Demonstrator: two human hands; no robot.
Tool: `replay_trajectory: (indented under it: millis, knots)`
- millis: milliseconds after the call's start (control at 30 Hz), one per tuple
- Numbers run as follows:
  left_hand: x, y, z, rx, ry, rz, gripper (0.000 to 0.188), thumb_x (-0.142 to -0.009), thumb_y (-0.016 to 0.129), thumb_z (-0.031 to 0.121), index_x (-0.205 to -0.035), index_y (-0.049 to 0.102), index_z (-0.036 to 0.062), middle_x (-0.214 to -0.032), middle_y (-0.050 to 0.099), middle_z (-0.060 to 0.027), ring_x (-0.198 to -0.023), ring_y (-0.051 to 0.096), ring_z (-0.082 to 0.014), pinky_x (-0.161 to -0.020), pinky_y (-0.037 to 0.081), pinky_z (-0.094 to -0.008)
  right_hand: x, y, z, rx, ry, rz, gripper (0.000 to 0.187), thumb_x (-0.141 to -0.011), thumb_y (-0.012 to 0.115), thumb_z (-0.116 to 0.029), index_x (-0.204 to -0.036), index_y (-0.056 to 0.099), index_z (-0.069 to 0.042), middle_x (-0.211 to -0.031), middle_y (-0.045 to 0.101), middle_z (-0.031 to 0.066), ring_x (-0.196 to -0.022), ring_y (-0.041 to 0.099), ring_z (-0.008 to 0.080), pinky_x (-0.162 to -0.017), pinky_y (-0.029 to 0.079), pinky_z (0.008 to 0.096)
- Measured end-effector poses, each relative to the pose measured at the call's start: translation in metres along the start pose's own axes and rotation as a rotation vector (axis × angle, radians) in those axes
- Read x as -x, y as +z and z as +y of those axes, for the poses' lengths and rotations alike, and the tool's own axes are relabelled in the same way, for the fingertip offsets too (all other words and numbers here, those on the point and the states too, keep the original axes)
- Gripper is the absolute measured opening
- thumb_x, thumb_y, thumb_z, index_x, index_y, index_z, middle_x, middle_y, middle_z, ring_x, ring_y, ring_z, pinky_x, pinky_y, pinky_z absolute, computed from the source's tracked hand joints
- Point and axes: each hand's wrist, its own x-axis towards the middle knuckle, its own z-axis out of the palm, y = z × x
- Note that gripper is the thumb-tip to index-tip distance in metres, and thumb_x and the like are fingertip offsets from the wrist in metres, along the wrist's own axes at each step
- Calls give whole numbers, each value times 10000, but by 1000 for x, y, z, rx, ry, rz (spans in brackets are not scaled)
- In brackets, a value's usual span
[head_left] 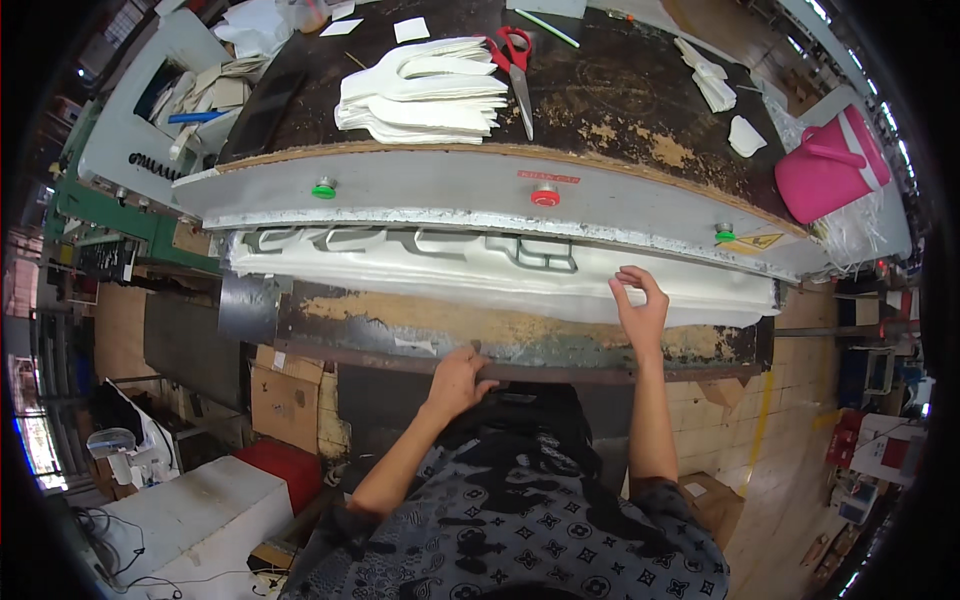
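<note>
A layered white sheet material [400, 268] lies along the press bed, its back part beneath the machine's grey front beam. Cut-out shapes and a metal cutting die [530, 252] show on it near the middle. My right hand [642, 312] is at the sheet's front edge, right of the die, with thumb and fingers apart and nothing seen between them. At the worn front board [540, 340], my left hand [460, 382] rests on the near edge, thumb away from the other fingers, holding nothing visible.
On the brown top above the beam lie a stack of white cut pieces [425, 92], red-handled scissors [517, 75] and white scraps [745, 136]. A pink bucket [815, 180] stands at the right. The beam carries a red button [545, 195] and green buttons [324, 188].
</note>
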Motion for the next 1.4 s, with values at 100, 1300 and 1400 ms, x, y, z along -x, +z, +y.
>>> replay_trajectory:
  millis: [100,1300,1400]
  knots:
    - [-18,-3,-4,-1,26,27,411,-774,881,260,-1094,758,33,-965,630,-181,-996,629,-411,-876,514,-502,3,7,0,23,-36,-220,262,-873,846,-140,-1069,752,7,-928,798,120,-893,770,211,-860,573,330]
    - [-90,40,-67,111,-180,372,606,-857,789,153,-1433,611,90,-1353,666,-156,-1300,577,-354,-1094,382,-481,72,88,79,219,-43,-595,341,-833,773,-79,-1150,649,-101,-1533,585,203,-1558,369,412,-1282,33,645]
    - [-91,39,-65,104,-174,364,612,-856,790,150,-1437,606,90,-1361,660,-157,-1302,575,-355,-1102,376,-484,72,86,81,236,-56,-600,349,-833,786,-100,-1154,649,-107,-1544,576,193,-1552,377,411,-1282,58,647]
